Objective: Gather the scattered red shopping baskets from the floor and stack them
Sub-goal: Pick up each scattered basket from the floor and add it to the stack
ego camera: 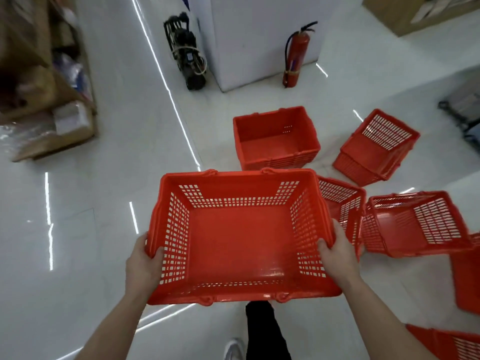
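- Held basket (239,240): red mesh shopping basket, upright, mouth up, empty, carried clear of the white floor (104,229) in front of the person. Its long axis runs left-right across the view.
- Left hand (141,263): clamped on the near end of the left short rim, thumb hooked over into the basket. The rest of the fingers are hidden under the rim.
- Right hand (337,255): same grip, mirrored, on the right short rim. The thumb is inside and the fingers are out of sight below.
- Both forearms are extended forward and converge slightly, and the basket is held about level.
- Stack (275,141): red baskets nested upright on the floor near the foot of a white pillar (259,40). Layered rims show along its near side. I judge this the deposit point.
- Key relation: the stack lies straight ahead of the held basket and a little right. Its long axis is close to parallel with the held one, so little turning looks needed. The right hand is nearer.
- The coming move calls for forward carry, a small rightward shift, then a drop into the top basket.
- Still loose, right side of the floor: a tipped pair (376,149), a tilted basket (340,201) just behind the right hand, a basket on its side (415,224), an edge basket (467,281) and a corner basket (446,344).
- A fire extinguisher (296,55) stands against the pillar.
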`<control>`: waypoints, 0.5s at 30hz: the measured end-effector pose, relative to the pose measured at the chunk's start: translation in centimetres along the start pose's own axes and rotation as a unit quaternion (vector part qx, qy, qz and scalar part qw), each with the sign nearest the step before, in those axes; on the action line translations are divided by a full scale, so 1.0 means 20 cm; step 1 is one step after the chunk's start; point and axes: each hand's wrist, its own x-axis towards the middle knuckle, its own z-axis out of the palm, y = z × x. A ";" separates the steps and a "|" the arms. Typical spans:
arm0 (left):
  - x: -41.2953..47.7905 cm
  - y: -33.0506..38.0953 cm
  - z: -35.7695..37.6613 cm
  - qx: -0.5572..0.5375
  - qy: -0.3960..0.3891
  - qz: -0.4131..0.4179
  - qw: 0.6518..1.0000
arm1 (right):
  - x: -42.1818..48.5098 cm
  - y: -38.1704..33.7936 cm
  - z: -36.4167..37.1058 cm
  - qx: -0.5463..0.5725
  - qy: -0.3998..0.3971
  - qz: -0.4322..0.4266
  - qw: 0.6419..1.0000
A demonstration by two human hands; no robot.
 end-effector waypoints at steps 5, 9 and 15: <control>0.10 0.51 -0.04 -0.005 -0.004 0.022 1.000 | 0.22 -0.25 -0.33 0.022 0.025 -0.009 0.999; 0.24 0.83 0.01 0.005 -0.008 0.040 0.999 | 0.45 -0.37 -0.53 0.029 0.038 -0.025 0.999; 0.54 1.25 0.10 -0.005 -0.019 0.053 0.998 | 0.79 -0.57 -0.72 0.057 0.067 -0.032 0.996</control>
